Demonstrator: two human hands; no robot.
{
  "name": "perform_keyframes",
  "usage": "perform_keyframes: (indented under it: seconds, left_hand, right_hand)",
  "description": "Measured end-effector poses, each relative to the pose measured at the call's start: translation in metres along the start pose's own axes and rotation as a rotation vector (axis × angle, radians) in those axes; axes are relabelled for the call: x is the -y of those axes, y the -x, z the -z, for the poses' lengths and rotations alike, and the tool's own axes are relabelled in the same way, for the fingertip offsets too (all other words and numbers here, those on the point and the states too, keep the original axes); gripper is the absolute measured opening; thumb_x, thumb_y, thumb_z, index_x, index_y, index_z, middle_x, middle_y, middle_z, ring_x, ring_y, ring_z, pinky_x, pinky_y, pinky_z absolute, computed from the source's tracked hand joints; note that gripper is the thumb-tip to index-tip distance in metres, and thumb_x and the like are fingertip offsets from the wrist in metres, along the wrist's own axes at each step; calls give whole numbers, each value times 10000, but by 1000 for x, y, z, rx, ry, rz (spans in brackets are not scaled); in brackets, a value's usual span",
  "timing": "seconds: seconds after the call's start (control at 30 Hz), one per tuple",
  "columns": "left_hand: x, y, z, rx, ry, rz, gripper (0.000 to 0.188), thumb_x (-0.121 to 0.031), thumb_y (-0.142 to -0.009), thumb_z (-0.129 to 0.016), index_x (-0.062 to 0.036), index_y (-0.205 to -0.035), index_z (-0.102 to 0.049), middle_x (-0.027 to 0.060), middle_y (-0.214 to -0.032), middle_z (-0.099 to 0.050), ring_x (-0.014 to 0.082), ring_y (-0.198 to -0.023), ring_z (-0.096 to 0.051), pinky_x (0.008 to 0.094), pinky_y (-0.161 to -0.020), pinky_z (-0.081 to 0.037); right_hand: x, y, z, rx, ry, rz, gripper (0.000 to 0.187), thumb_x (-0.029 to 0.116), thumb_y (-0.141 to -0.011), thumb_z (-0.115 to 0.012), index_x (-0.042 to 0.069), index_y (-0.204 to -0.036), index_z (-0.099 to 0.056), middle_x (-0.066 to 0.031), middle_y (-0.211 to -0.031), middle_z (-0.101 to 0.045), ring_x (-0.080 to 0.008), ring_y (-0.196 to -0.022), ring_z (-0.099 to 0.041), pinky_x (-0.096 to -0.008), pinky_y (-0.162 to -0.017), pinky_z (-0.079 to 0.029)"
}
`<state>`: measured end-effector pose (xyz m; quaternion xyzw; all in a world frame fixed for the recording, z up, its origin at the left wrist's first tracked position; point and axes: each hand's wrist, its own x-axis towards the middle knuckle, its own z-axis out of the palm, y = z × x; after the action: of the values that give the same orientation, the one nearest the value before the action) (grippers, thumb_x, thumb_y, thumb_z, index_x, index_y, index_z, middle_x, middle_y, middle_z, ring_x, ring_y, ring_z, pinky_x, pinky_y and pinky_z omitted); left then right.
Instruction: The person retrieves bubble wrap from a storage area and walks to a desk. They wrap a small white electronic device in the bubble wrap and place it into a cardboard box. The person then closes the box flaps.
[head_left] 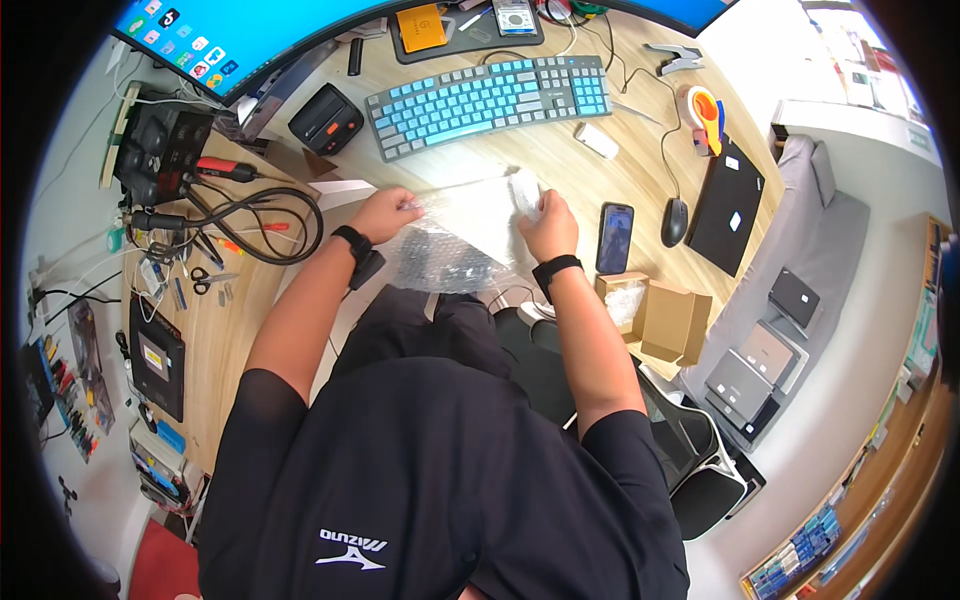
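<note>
A sheet of clear bubble wrap [440, 262] is stretched between my two hands at the desk's front edge, its lower part hanging above my lap. My left hand [388, 214] is closed on the left edge of the sheet. At the other side my right hand [552, 232] grips a whitish, bubble-wrapped bundle [525, 188] at the sheet's right end; what lies inside cannot be made out. Behind the film there is a bright white area, perhaps glare or a pale sheet. Both wrists wear black bands.
Beyond my hands is a blue-and-grey keyboard [490, 105], with a black label printer [327, 120] on its left. To the right lie a phone [615, 238], a mouse [674, 221], a black laptop [728, 205] and an open cardboard box [668, 320]. Cables [265, 225] and scissors [210, 280] occupy the left desk.
</note>
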<state>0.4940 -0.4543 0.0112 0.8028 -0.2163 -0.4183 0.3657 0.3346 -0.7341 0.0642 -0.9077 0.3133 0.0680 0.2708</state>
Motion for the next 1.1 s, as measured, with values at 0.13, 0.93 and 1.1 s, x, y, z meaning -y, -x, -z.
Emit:
perform_keyframes:
  seconds: [0.13, 0.93, 1.1]
  left_hand:
    - [-16, -18, -21, -85, 89, 30, 374, -334, -892, -727, 13, -998, -639, 104, -891, -670, 188, -825, -655, 352, -744, -509]
    - [18, 41, -40, 56, 1177, 291, 260, -172, -992, -607, 9, -1174, -568, 102, -1065, -654, 228, -968, -669, 326, -804, -521]
    - [20, 58, -51, 156, 1154, 368, 252, -140, -1029, -522, -1, -1236, -563, 131, -1161, -652, 262, -1016, -679, 413, -871, -567]
  right_hand:
    - [2, 4, -13, -112, 43, 11, 245, 159, -773, -714, 30, -920, -566, -186, -953, -642, -384, -889, -629, -449, -804, -505]
    - [21, 33, -33, 79, -333, 171, 182, 114, -795, -669, 42, -945, -594, -189, -974, -620, -392, -950, -621, -455, -833, -516]
    - [14, 34, -36, -97, -257, 29, 364, 191, -761, -744, 27, -1059, -616, -194, -1051, -640, -392, -981, -628, -440, -877, -511]
